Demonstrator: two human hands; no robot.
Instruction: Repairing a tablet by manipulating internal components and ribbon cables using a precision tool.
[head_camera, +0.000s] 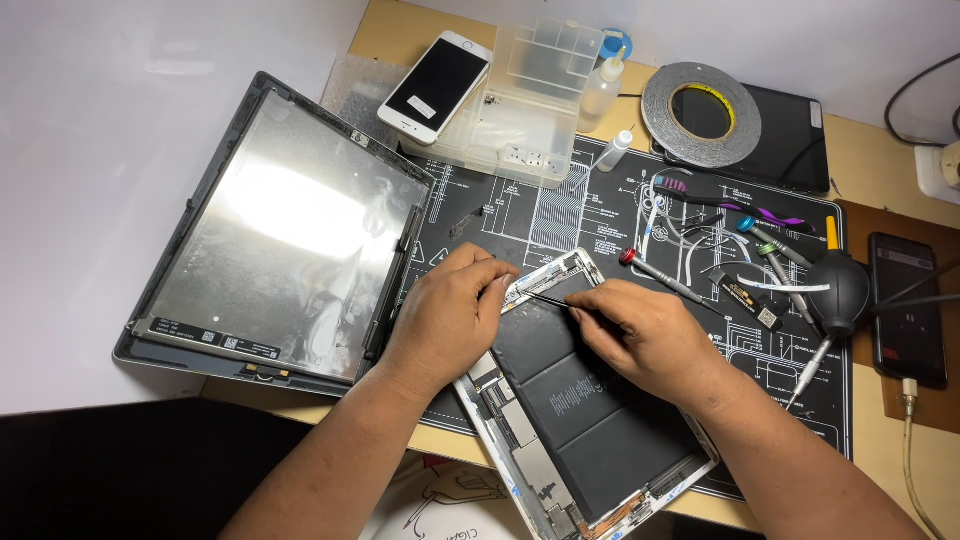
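An opened tablet body (575, 420) lies on the black work mat (560, 205), its black battery cells and circuit board exposed. My left hand (450, 315) rests on the tablet's upper left edge, fingers curled against the frame. My right hand (650, 335) lies over the battery and grips thin black tweezers (545, 297), whose tip points left toward the top edge by my left fingers. The detached screen panel (285, 235) lies flat to the left, shiny back side up.
A white phone (437, 85) rests on a clear plastic parts box (530, 110). A tape roll (700, 112), small bottles (603, 88), screwdrivers (660, 277), a black air blower (838, 290) and a dark phone (905, 305) on a cable lie to the right.
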